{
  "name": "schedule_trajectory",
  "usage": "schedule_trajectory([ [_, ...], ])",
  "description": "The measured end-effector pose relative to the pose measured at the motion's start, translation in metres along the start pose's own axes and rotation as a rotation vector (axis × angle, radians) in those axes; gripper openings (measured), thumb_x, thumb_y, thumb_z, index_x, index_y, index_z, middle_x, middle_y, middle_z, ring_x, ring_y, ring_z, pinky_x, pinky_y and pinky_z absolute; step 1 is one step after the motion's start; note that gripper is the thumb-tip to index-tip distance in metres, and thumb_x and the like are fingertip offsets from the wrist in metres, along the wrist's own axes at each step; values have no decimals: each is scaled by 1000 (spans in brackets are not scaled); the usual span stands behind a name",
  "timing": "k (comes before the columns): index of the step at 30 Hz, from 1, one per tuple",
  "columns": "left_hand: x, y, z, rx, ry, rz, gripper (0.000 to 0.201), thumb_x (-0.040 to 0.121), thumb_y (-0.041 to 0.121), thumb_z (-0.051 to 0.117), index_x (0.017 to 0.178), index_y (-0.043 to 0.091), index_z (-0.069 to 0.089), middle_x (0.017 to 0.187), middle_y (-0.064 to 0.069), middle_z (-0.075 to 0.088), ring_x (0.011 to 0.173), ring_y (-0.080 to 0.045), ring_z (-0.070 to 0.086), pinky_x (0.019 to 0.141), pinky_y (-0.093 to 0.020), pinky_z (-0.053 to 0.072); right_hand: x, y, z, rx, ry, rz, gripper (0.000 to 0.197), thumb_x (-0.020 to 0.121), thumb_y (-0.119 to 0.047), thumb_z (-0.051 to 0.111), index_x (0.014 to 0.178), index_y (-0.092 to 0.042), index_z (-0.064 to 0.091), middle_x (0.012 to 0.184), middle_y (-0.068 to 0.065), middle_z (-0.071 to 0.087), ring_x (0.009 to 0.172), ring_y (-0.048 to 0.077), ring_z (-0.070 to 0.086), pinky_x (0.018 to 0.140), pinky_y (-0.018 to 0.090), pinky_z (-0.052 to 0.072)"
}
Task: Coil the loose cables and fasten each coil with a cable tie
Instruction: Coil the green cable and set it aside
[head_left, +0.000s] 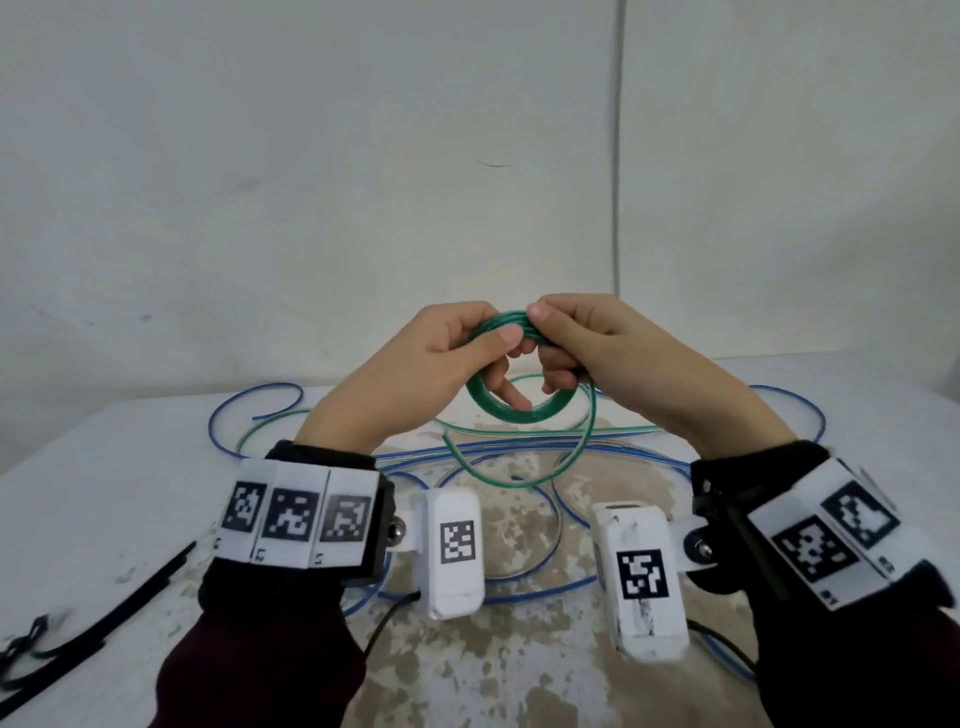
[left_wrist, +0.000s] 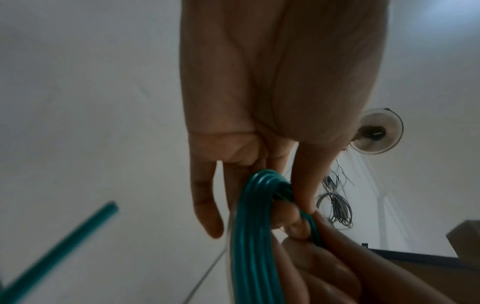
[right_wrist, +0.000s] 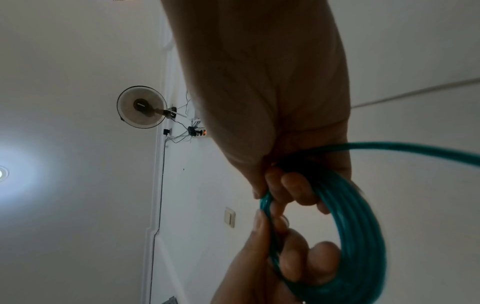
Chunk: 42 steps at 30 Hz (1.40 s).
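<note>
Both hands held a small round coil of green plastic-coated cable (head_left: 511, 410) up above the worn white table (head_left: 104, 467). The left hand (head_left: 415, 374) and the right hand (head_left: 613, 358) each pinched its top between thumb and curled fingers. Loose blue cables (head_left: 519, 452) lay on the table beneath, and black cable ties (head_left: 104, 608) lay at the left.

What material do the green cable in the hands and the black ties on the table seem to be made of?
Green cable: likely a glossy, see-through plastic sleeve over a wire core; it shines and bends into smooth loops. Both the left hand and the right hand grip it. Black ties: matte, flat, limp strips, perhaps fabric or nylon; too small to tell.
</note>
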<state>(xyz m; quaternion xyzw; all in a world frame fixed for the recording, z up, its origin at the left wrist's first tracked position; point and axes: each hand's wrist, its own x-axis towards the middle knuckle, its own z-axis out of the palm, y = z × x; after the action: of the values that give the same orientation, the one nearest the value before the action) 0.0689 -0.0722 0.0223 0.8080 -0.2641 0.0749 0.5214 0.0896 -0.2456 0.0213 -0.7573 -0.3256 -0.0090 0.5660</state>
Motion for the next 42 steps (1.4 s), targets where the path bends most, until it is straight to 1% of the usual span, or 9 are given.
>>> schedule_trajectory([
  [5, -2, 5, -1, -8, 60, 94, 18, 98, 10, 46, 95, -2, 58, 58, -7, 55, 52, -18, 64, 62, -21, 49, 0, -4, 1, 2, 41, -77, 32, 103, -19, 35, 83, -5, 55, 54, -6, 38, 52, 12, 40, 65, 29, 47],
  [9, 0, 6, 2, -30, 100, 98, 21, 98, 14, 48, 97, -4, 59, 54, 0, 56, 49, -20, 61, 72, -39, 53, 0, -5, -1, -119, 118, -135, 32, 102, -19, 39, 78, -11, 57, 54, -3, 49, 52, 15, 51, 66, 41, 49],
  [16, 0, 5, 3, 9, 126, 39, 22, 98, 16, 50, 93, -3, 58, 51, -1, 55, 50, -22, 62, 71, -38, 53, -3, -3, -7, -139, 29, -54, 22, 100, -17, 43, 88, -7, 58, 64, 3, 62, 69, 26, 71, 73, 42, 59],
  [19, 2, 3, 7, 16, 151, 12, 24, 98, 19, 49, 89, -1, 57, 49, 1, 54, 50, -22, 63, 80, -49, 53, 0, -1, -2, -261, 119, -78, 23, 99, -18, 46, 80, -13, 58, 59, 0, 61, 61, 19, 70, 63, 31, 58],
  [21, 3, 2, 8, 34, 177, -2, 24, 98, 20, 49, 88, -1, 55, 49, 3, 50, 47, -18, 61, 74, -43, 51, 1, -1, 2, -306, 155, -84, 25, 100, -19, 45, 80, -14, 58, 58, 1, 60, 57, 16, 69, 55, 22, 53],
  [28, 7, 3, 12, 13, 326, 43, 24, 99, 20, 47, 78, 10, 52, 50, 7, 41, 41, -11, 50, 55, -24, 40, 1, -3, 0, 244, 88, 106, 42, 104, -24, 29, 103, 0, 64, 72, 10, 67, 74, 21, 68, 81, 39, 58],
  [33, 10, 3, 15, -91, 484, 55, 25, 100, 20, 46, 77, 10, 49, 45, 10, 37, 40, -7, 46, 50, -19, 40, 1, -5, 0, 483, 68, 96, 36, 104, -18, 30, 99, -2, 62, 71, 7, 68, 74, 20, 69, 81, 33, 58],
  [38, 8, 9, 11, -360, 222, -47, 25, 100, 13, 40, 78, 5, 47, 54, -3, 43, 49, -22, 60, 59, -22, 49, 3, -3, 0, 492, 113, 55, 34, 104, -18, 30, 83, -6, 54, 54, -1, 42, 53, 13, 49, 66, 23, 51],
  [42, 6, 6, 13, -399, 56, -148, 25, 100, 16, 41, 83, 2, 54, 58, -5, 50, 52, -23, 60, 60, -23, 50, 1, -1, -1, 144, 60, 39, 33, 104, -19, 33, 85, -3, 55, 55, -4, 31, 48, 10, 36, 60, 23, 44],
])
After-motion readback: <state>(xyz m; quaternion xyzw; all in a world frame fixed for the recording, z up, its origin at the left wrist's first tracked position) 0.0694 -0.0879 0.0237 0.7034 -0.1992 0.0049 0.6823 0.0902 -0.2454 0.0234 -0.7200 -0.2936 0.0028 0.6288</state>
